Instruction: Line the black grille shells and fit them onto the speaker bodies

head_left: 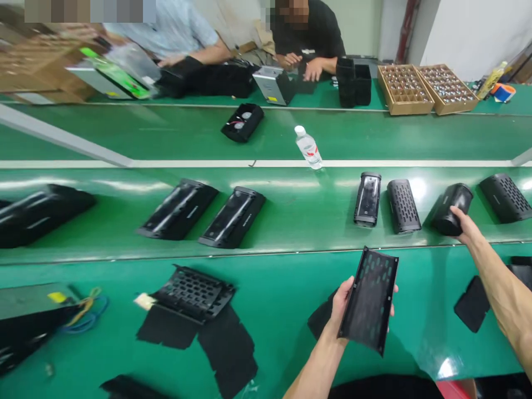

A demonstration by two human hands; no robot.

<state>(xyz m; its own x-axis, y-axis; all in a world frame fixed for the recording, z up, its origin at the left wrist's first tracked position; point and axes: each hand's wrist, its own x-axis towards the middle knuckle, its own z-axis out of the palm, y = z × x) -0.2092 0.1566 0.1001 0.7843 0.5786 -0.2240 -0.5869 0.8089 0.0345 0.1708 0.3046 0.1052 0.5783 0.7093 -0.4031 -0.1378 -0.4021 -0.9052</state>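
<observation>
My left hand is wrapped around a black perforated cover panel, tilted above the green bench with its slotted inner side facing me. At the right, my right hand grips the near end of a black rounded housing on the green belt. Left of that housing stand a black slotted housing and one with a glossy front. Another slotted housing lies to its right. Beneath my left forearm, a dark flat sheet is partly hidden.
Slotted panels and black sheets lie left on the bench. More housings rest along the belt. A water bottle stands by the white divider. Across, two people work near divided cardboard trays.
</observation>
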